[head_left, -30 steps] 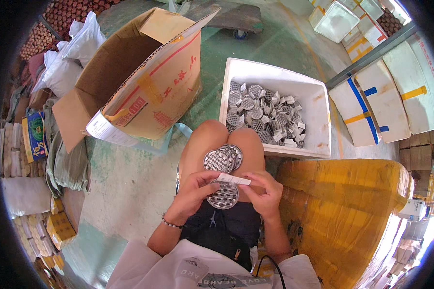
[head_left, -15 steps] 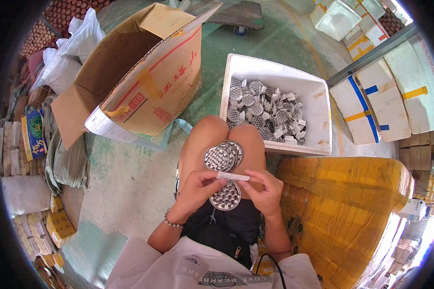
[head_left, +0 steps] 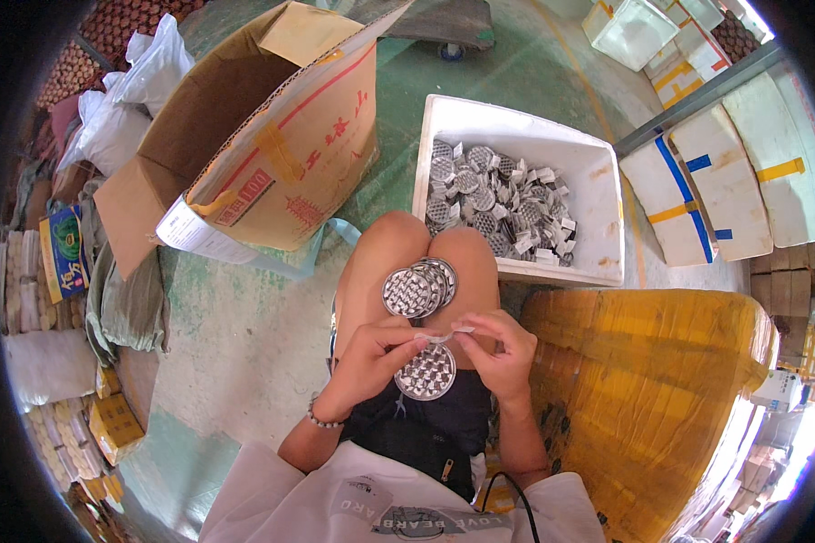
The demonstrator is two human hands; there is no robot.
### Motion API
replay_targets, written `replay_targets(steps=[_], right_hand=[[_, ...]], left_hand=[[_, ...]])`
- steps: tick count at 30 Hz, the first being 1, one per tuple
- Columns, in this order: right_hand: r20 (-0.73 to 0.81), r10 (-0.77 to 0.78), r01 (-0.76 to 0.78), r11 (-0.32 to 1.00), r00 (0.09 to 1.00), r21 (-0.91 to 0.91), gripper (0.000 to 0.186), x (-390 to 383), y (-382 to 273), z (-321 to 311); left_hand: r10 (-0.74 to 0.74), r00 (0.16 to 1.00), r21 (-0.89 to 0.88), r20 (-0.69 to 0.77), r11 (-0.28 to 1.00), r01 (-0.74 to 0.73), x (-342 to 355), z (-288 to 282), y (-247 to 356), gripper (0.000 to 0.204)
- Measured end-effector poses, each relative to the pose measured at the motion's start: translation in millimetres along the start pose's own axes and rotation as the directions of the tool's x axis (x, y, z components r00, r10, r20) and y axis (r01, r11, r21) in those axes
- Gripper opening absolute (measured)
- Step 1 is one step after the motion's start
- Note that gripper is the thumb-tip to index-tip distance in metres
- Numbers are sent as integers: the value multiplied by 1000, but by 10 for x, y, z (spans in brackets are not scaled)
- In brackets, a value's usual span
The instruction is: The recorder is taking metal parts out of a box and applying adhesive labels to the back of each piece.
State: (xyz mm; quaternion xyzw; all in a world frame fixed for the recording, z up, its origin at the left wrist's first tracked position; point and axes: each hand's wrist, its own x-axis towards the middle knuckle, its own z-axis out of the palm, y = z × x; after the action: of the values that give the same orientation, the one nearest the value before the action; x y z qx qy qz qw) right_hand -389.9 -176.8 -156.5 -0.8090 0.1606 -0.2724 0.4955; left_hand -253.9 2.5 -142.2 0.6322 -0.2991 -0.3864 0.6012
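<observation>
A narrow white paper label [head_left: 442,336] is stretched between my two hands above my lap. My left hand [head_left: 374,353] pinches its left end, and my right hand [head_left: 502,353] pinches the right end. Just below the label is a round silvery metal disc [head_left: 426,375] with a raised, holed pattern; its top edge sits by my left thumb. Whether the label is joined to this disc, I cannot tell. A few like discs [head_left: 407,291] lie overlapped on my thighs, just beyond my hands.
Ahead to the right, a white foam box [head_left: 599,213] holds many such discs with white tags. On the left stands a large open cardboard carton [head_left: 299,167]. A yellow-taped bundle [head_left: 638,380] is close by my right side. Farther off is a wheeled dolly [head_left: 444,20].
The label has turned edge-on and looks creased or folded where it was flat. My right fingers have shifted slightly up and right.
</observation>
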Motion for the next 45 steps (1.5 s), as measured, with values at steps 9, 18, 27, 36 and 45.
replay_targets(steps=[9, 18, 27, 36, 45], right_hand=[[55, -87, 77, 983, 995, 168, 25, 27, -147, 78], [154, 78, -137, 897, 985, 420, 21, 52, -129, 121], [16, -6, 0, 936, 1000, 351, 19, -6, -112, -18], [-66, -59, 69, 984, 996, 161, 18, -109, -202, -51], [-19, -308, 307, 938, 951, 158, 22, -86, -271, -36]], left_hand=[[137, 978, 290, 159, 940, -179, 0, -27, 260, 16], [175, 969, 354, 177, 907, -229, 11, -38, 330, 10], [184, 976, 451, 121, 865, -219, -41, -77, 400, 20], [266, 963, 413, -43, 883, -225, -48, 12, 348, 27], [-2, 998, 107, -67, 994, 9, -88, 70, 290, 31]])
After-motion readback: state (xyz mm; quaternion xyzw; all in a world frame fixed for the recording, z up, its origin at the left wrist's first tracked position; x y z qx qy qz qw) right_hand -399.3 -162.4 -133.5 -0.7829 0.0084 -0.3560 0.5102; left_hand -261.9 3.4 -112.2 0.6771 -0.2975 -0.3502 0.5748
